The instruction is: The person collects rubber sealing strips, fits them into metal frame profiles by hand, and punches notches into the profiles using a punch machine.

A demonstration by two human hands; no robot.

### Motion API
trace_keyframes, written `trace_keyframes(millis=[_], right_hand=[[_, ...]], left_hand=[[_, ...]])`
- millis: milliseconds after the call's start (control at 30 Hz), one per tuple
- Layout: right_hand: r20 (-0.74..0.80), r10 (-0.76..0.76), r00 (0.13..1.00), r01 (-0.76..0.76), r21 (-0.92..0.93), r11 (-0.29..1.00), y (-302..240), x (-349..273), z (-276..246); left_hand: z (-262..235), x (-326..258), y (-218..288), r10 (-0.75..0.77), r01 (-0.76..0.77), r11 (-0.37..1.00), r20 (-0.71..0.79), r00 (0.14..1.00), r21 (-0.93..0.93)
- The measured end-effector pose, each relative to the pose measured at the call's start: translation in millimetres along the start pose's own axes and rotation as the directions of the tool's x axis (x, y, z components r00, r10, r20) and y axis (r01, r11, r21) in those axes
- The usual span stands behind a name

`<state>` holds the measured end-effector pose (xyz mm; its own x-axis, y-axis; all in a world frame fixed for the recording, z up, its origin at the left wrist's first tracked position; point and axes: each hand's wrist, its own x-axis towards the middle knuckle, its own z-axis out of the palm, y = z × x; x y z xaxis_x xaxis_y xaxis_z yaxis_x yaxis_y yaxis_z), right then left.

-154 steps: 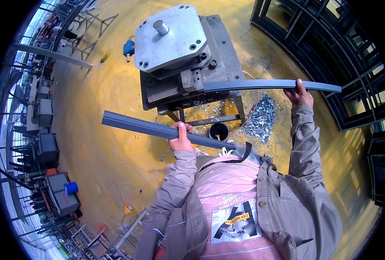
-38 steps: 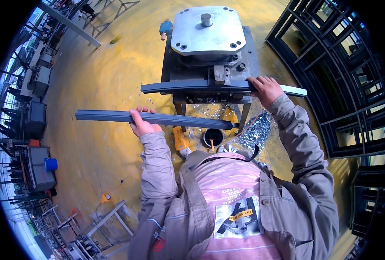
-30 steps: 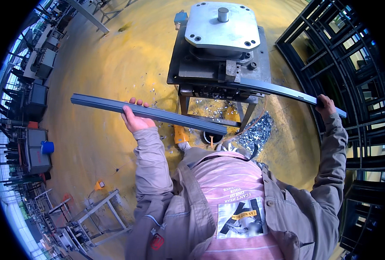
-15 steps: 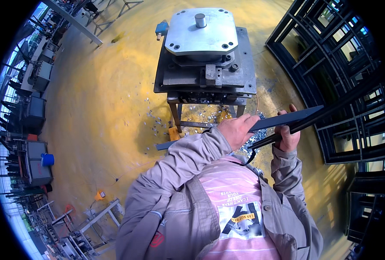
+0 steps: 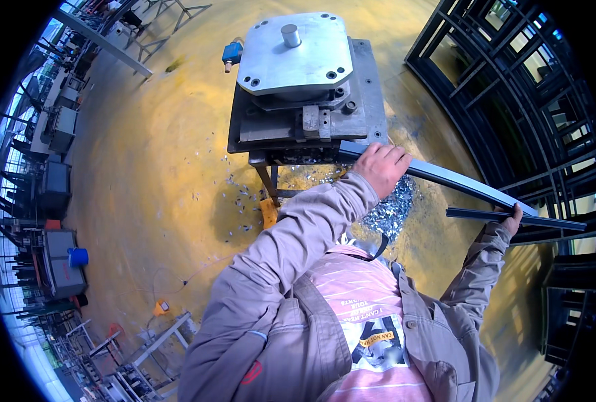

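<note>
Across a worn yellow floor (image 5: 177, 134), mottled grey in patches, stands a heavy press (image 5: 294, 63) with a pale metal top plate, short round post at its middle, blue fitting (image 5: 232, 53) at its left side. Press sits on a dark metal tabletop (image 5: 373, 94), carried on a legged stand (image 5: 265, 181). Small bright chips (image 5: 393, 204) heaped on the floor right of the stand, others strewn thinly to its left. Orange-yellow object (image 5: 269, 213) near a front leg, partly behind the left sleeve. Long grey profile (image 5: 455, 181) slants from the tabletop's front edge down to the right; whether its near end touches that edge, cannot tell. Left hand (image 5: 381, 169) wrapped over it from above, close to that end. Right hand (image 5: 510, 218) closed near its far end, also carrying a second, darker profile (image 5: 473, 214) that crosses there; exact finger placement too small to read. Right side of the room: dark lattice frames (image 5: 546, 176) standing close together, bent by the lens. Left side: row of grey cabinets (image 5: 56, 173), blue bucket (image 5: 78, 257) by one of them. Upper left, pale slanting beam (image 5: 103, 44). Lower left, small orange item (image 5: 161, 307) on the floor, near a light metal framework (image 5: 157, 345).
</note>
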<state>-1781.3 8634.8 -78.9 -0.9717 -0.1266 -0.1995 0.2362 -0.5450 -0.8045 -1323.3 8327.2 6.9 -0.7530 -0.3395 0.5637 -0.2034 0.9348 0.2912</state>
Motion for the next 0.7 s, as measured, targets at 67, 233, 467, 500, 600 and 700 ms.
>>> trace_keyframes(millis=[67,233,467,500,600,700], right_hand=[[0.029,-0.004,1.000,0.003,0.016,1.000,5.8,-0.2,-8.9],[-0.032,0.020,0.999,-0.020,-0.022,1.000,34.6,-27.1,10.5],[-0.037,-0.009,0.999,0.008,-0.025,1.000,32.4,1.7,2.7],[-0.011,0.000,1.000,0.000,-0.031,1.000,33.6,5.7,1.0],[-0.020,0.006,1.000,-0.006,0.004,1.000,40.7,13.6,3.6],[-0.021,0.030,0.999,-0.029,0.023,0.999,41.4,18.8,2.7]], left_hand=[[4.7,5.5,-6.4,0.018,-0.020,0.999,-0.080,0.997,-0.024],[-16.7,-1.3,-18.4,-0.017,0.016,0.999,-0.025,1.000,-0.030],[-10.2,1.2,-24.9,0.008,-0.011,0.997,-0.042,0.999,-0.078],[-9.5,1.2,-24.9,0.007,-0.011,0.997,-0.038,0.999,-0.082],[-7.9,0.6,-23.7,-0.022,0.020,0.993,-0.014,1.000,-0.114],[-6.5,2.4,-22.4,-0.014,0.013,0.992,-0.014,1.000,-0.123]])
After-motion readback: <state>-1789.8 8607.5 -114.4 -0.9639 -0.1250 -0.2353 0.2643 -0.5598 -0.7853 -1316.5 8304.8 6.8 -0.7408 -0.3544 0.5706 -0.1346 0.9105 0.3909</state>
